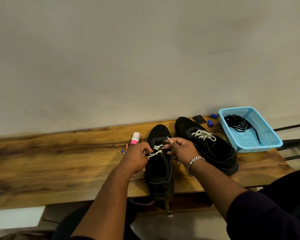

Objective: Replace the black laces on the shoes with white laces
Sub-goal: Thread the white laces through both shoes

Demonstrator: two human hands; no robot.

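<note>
- The near shoe (158, 163) is black and stands on the wooden table (59, 161), with its toe pointing away from the person and its heel at the table's front edge.
- A white lace (156, 150) crosses only the lowest eyelets of this shoe, near the toe; the upper eyelets have no lace.
- The left hand (137, 157) is beside the left side of the shoe, and its fingers are curled and pinch one end of the white lace.
- The right hand (179, 148) is over the right side of the shoe; thumb and forefinger pinch the other lace end, and the white tip stands up above the fingers.
- A silver bracelet (194, 161) is on the right wrist.
- The second shoe (208, 144) stands just to the right, with a white lace crossing its upper part.
- The black laces (241, 125) lie in a loose pile inside the blue basket (267, 144), at the right end of the table.
- A pink and white bottle (135, 139) lies near the left hand.
- Behind the second shoe are two small blue objects (210, 123), maybe caps, but they are too small to tell.
</note>
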